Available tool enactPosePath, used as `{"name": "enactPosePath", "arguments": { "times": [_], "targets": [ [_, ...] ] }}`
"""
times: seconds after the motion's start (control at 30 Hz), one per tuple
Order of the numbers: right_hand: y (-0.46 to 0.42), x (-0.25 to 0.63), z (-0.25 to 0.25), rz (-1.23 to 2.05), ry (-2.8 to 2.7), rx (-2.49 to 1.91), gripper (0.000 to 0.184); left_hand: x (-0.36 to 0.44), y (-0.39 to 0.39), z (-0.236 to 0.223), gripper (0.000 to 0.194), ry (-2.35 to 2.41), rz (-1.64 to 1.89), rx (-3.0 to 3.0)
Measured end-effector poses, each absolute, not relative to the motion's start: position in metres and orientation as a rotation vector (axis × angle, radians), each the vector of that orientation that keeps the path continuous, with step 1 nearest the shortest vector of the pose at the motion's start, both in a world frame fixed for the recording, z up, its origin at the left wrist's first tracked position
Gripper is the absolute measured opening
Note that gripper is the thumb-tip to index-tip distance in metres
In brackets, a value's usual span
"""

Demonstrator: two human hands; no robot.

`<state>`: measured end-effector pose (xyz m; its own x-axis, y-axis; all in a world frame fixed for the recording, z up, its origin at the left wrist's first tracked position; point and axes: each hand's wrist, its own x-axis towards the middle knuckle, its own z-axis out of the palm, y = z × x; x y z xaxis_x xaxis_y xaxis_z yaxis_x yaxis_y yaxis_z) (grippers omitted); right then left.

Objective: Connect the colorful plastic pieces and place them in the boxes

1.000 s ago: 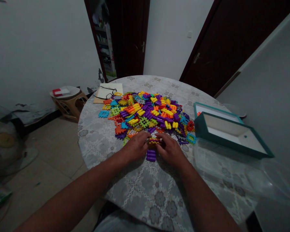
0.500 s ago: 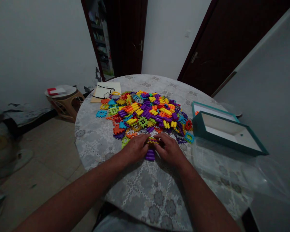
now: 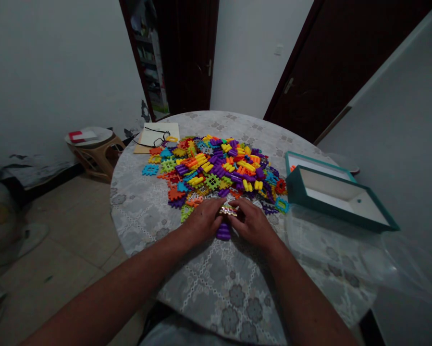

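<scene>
Near the front of the table, my left hand [image 3: 204, 218] and my right hand [image 3: 252, 221] are both closed on one small toothed building block [image 3: 228, 211], thumbs and fingertips pinching it from either side. Its visible edge looks yellow and pinkish with notches; the fingers cover its ends. Just below it, a ribbed purple block [image 3: 223, 232] lies on the tablecloth between my thumbs. Right beyond my fingers spreads a heap of plastic building blocks [image 3: 216, 166], with flat toothed squares and ribbed tube-like pieces in purple, yellow, orange, green and blue.
A teal box [image 3: 340, 199] stands on the right, with clear plastic packaging [image 3: 320, 240] in front of it. Black-framed glasses [image 3: 158, 142] rest on a pale notebook [image 3: 172, 128] at the back left. A round stool [image 3: 96, 156] stands left of the patterned table [image 3: 201, 298].
The block between my hands has tilted slightly, so its notched edge looks paler and shinier. Both hands stay in nearly the same place, and the heap is unchanged.
</scene>
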<state>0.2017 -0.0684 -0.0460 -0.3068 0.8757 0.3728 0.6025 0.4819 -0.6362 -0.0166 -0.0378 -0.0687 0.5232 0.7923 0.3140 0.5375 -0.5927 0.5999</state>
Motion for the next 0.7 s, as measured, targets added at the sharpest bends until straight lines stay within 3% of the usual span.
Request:
{"name": "enactPosePath", "arguments": {
  "times": [0.7],
  "targets": [
    [-0.069, 0.199, -0.024, 0.452, -2.116, -1.483, 0.013, -0.025, -0.018, -0.06, 0.041, 1.043, 0.704, 2.267]
  ]
}}
